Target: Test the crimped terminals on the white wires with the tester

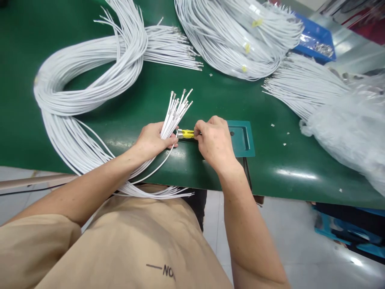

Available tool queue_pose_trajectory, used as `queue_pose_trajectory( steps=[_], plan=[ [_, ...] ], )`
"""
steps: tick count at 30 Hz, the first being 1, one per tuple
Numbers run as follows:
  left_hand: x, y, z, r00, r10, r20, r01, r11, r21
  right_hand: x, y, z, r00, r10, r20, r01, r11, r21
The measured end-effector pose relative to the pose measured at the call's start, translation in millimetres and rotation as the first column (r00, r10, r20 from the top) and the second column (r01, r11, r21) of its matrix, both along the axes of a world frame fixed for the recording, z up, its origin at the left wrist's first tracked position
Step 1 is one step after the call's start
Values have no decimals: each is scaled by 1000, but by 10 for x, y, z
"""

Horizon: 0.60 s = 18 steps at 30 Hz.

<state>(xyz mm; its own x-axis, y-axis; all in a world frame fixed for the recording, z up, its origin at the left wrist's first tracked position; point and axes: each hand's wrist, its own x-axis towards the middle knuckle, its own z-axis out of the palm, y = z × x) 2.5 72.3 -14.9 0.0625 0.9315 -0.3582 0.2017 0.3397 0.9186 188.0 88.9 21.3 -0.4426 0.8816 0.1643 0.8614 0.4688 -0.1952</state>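
My left hand [153, 138] is closed around a bundle of white wires [171, 120]. Their ends, tipped with small metal terminals, fan upward above the fingers. One white wire curves away on its own below that hand. In my right hand [213, 138] is a small yellow tool with a metal tip [187, 133], pinched between thumb and fingers. The tip points left and meets a wire at my left fingertips; whether it grips the wire I cannot make out. Behind my right hand, a teal tray [249, 138] is partly hidden.
A large looped wire bundle [54, 96] covers the green table's left side. More coiled white wires [216, 48] lie at the back, tied with yellow. To the right are loose wire ends [297, 84], a clear plastic bag [349, 128] and a blue bin [319, 38] of small metal parts.
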Motion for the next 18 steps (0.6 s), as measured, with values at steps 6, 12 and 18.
queue_pose_trajectory(
  steps=[6,12,18],
  plan=[
    [-22,11,106,999,-25,-32,24,999,-31,-154,-205,148,989,-38,-143,44,998,39],
    [-125,-41,208,995,9,-100,-2,998,70,-596,-679,-17,947,308,-93,-306,951,33],
    [-156,-150,246,973,26,230,-34,999,31,-875,-967,-97,942,334,2,-334,942,-26]
  ],
)
